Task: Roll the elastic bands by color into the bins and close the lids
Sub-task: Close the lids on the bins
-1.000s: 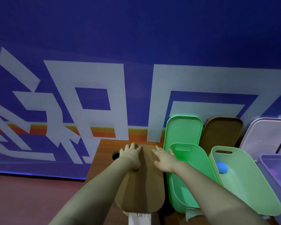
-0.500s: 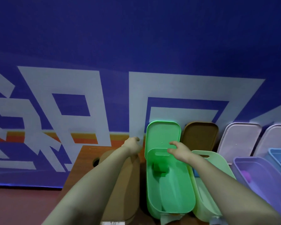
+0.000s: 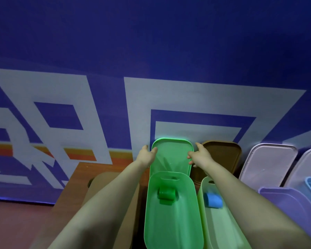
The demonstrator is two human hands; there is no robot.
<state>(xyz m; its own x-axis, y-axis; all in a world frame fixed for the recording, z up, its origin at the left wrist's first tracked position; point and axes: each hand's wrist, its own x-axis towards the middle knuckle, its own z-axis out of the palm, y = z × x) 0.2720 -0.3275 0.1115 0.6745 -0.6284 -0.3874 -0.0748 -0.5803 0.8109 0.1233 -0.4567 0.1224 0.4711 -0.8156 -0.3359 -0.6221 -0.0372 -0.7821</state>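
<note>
The green lid (image 3: 171,159) stands lengthwise upright, left hand (image 3: 146,156) and right hand (image 3: 200,157) gripping its sides

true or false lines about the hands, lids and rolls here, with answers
1. The left hand and the right hand grip the green lid by its side edges. True.
2. The green bin holds a blue roll. False: it holds a green roll; the blue roll lies in the pale green bin beside it.
3. The green bin is closed. False: it is open, the lid upright behind it.
4. A brown lid stands right of the green lid. True.
</note>
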